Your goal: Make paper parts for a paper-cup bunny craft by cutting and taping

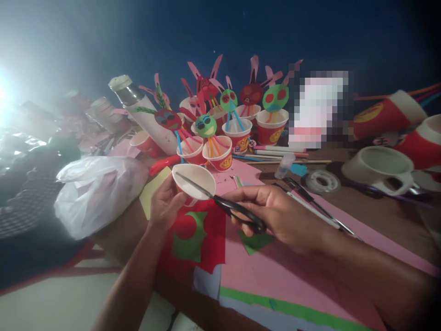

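My left hand (167,202) grips a paper cup (198,177) by its side, tilted so its white inside faces me. In my right hand (265,209) is a pair of scissors (237,209) with black handles. Their blades lie across the mouth of the cup, and they look closed or nearly so; whether the tip touches the cup I cannot tell. Beneath the cup lie red paper (215,230) and a green paper piece (188,243) with rounded cut-outs. Pink paper (275,276) spreads under my right hand.
Behind stand several red-and-white cups (220,154) bearing paper faces on coloured stems. A white plastic bag (99,193) sits at left. On the right are a tape roll (323,182), a mug (377,168), a black cutter-like tool (303,191) and markers (280,151).
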Motion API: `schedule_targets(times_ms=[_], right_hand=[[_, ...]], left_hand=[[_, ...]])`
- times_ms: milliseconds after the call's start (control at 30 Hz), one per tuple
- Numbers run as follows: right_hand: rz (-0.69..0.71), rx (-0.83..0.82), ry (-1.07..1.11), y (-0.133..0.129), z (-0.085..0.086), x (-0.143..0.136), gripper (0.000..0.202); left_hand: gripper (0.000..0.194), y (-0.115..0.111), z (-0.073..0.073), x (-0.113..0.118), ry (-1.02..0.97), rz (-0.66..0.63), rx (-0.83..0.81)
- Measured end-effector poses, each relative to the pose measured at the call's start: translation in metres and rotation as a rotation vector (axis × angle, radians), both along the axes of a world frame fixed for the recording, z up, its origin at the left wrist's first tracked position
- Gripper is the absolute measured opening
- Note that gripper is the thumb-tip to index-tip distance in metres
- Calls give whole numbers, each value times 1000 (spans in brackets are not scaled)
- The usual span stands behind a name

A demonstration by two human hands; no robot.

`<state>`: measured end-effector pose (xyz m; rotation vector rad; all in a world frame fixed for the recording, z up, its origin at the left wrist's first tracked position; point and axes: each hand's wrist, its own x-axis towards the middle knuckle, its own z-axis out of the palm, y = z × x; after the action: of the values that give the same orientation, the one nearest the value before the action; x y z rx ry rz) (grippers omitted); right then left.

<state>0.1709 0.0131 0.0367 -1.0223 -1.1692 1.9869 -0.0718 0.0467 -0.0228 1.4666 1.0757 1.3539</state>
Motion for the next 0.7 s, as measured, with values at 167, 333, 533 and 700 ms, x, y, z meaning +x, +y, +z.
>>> schedule_targets(times_ms=[167,333,533,700], right_hand=[[-51,-140,116,3,-3,-2,17],[-25,143,-72,0,-4,-1,23],[-24,825,-557,-10,-5,1,28],[-18,1177,-912,-16,-4,-4,30]], left_hand=[[50,2,-2,0,-29,7,36],[56,0,2,5,-31,6,65],[54,-4,5,9,16,8,26],[57,-8,9,17,62,-16,28]])
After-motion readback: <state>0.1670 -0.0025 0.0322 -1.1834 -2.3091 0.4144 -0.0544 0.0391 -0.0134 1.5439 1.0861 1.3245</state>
